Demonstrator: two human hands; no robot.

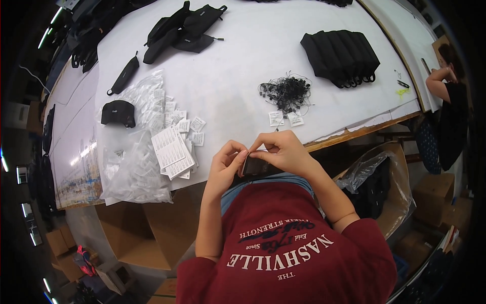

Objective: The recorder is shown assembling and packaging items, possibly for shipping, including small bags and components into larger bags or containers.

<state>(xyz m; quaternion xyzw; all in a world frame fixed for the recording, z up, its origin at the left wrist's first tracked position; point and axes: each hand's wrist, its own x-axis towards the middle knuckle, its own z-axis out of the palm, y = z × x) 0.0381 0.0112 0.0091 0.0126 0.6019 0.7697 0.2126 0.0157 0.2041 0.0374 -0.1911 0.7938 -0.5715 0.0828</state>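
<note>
At the table's near edge my left hand [227,163] and my right hand [281,151] meet with fingertips pinched together. A thin, pale-edged piece [245,164] shows between the left fingers, too small to name. Below the right fingers is a dark item [257,166], partly covered by the hands; I cannot tell its kind. Just ahead lie two white printed tags [276,118] and a tangled heap of black tag strings [287,93]. To the left, a stack of larger white printed cards [172,152] rests beside small loose tags [198,124].
Clear plastic bags [132,172] cover the table's left front. Black pouches [185,30] lie at the back, with a row of black bags [342,57] at right. An open cardboard box [147,230] stands below; a lined carton [400,187] and another person [448,101] are at right.
</note>
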